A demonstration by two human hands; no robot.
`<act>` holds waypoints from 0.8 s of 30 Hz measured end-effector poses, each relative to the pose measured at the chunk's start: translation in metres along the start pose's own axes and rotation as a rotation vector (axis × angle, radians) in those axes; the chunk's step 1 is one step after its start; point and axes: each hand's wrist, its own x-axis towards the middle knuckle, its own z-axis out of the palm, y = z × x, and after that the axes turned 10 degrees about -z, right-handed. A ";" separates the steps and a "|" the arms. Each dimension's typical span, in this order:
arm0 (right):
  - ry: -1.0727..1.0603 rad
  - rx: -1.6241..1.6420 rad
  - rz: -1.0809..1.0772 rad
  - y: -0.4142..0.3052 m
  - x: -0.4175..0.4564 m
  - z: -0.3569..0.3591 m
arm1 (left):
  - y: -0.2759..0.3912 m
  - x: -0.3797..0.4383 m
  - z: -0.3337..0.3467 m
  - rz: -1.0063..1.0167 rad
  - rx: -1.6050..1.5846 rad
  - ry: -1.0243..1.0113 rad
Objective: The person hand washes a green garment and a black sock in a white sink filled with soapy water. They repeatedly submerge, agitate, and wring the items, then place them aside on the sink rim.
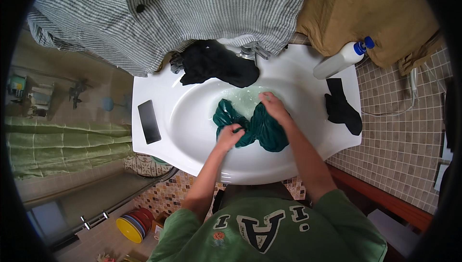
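Note:
A wet dark green cloth [269, 132] lies bunched in the white washbasin [187, 124], partly in shallow, slightly foamy water [243, 97]. My left hand [231, 137] pinches a fold of it near the middle, fingers curled towards the thumb. At the cloth's upper right edge is my right hand [274, 107], its fingertips over the water. Whether those fingers hold any fabric cannot be made out. Black socks [220, 63] are heaped on the back rim, beside the chrome faucet [249, 52].
A dark phone-like slab [149, 122] rests on the left ledge. On the right ledge are a white bottle with a blue pump [341, 59] and a black sock [341, 108]. A striped shirt [216, 9] and brown garment [353, 12] hang over the back. Stacked plastic basins [133, 226] stand lower left.

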 end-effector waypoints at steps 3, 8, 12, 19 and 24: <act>-0.383 0.349 0.290 -0.037 -0.003 -0.049 | 0.024 0.013 -0.037 0.033 0.327 0.426; -0.245 -0.760 0.074 0.000 -0.024 0.012 | 0.023 0.033 -0.003 -0.154 0.701 0.531; -0.493 -0.741 0.103 -0.019 -0.025 0.006 | -0.022 0.041 -0.012 -0.098 0.464 0.410; -0.058 0.136 0.131 -0.037 -0.054 -0.097 | 0.012 -0.007 -0.078 0.165 -0.445 0.412; 0.084 0.518 0.095 -0.100 -0.088 -0.157 | 0.019 -0.030 -0.110 0.161 -0.031 0.737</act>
